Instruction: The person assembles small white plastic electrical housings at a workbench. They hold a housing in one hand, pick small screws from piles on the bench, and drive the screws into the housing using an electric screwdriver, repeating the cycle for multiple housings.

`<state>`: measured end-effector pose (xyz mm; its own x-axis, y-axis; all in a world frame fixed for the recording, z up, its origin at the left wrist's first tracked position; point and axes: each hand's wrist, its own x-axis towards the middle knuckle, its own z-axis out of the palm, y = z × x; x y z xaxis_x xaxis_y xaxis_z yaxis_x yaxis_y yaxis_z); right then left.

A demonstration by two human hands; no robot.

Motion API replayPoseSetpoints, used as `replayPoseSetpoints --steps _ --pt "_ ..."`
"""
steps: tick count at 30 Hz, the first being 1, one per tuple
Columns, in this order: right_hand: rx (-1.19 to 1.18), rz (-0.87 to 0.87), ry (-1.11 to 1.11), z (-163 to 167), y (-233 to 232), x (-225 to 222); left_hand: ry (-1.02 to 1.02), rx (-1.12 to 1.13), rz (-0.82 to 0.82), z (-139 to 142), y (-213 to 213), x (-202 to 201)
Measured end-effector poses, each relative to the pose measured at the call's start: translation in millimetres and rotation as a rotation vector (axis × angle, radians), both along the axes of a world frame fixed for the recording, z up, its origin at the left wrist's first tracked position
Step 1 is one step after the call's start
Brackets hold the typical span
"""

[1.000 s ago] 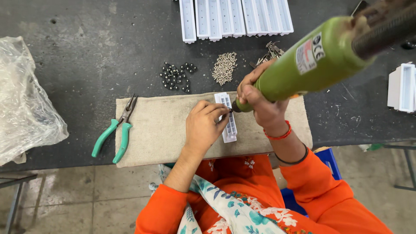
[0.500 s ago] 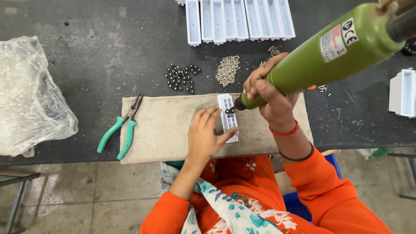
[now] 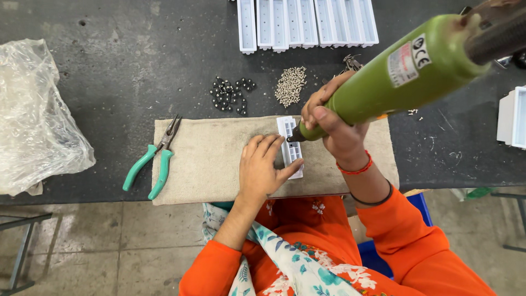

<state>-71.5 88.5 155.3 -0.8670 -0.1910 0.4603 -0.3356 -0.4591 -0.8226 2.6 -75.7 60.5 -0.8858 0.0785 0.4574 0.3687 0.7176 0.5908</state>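
My right hand (image 3: 334, 123) grips a green powered screwdriver (image 3: 400, 74), its tip pressed down onto a small white plastic housing (image 3: 290, 143). The housing lies on a beige cloth mat (image 3: 208, 159) at the table's front edge. My left hand (image 3: 262, 167) rests flat on the mat with fingers and thumb against the housing, holding it still. Part of the housing is hidden under my fingers.
Green-handled pliers (image 3: 153, 161) lie on the mat's left end. Beyond the mat sit a pile of small black parts (image 3: 230, 94) and a pile of silver screws (image 3: 290, 85). A row of white housings (image 3: 307, 22) lies at the back, a crumpled plastic bag (image 3: 38, 118) at left.
The screwdriver and my right hand have shifted slightly. My left hand stays on the housing.
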Motion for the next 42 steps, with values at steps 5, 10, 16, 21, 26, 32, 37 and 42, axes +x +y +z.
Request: replayPoseSetpoints --steps 5,10,16,21,26,32,37,42 --pt "0.065 -0.007 0.003 -5 -6 -7 -0.008 0.000 0.001 -2 0 -2" --pt "0.068 0.047 -0.023 -2 -9 -11 -0.034 -0.012 0.000 2 -1 -1" --pt "0.035 0.070 -0.051 16 -6 -11 -0.045 -0.055 0.096 9 16 16" --pt "0.072 -0.058 0.001 36 9 3 -0.114 -0.108 0.138 32 19 19" --pt "0.087 -0.064 0.006 59 29 14 0.051 0.078 -0.036 64 -26 11" --pt "0.024 -0.104 0.009 79 37 17 -0.421 0.739 -0.175 46 -5 -9" --pt "0.028 -0.140 0.043 84 42 14 -0.134 0.809 -0.228 2 29 -11" --pt "0.065 -0.186 0.035 81 46 13 0.175 0.554 -0.207 -15 40 -6"
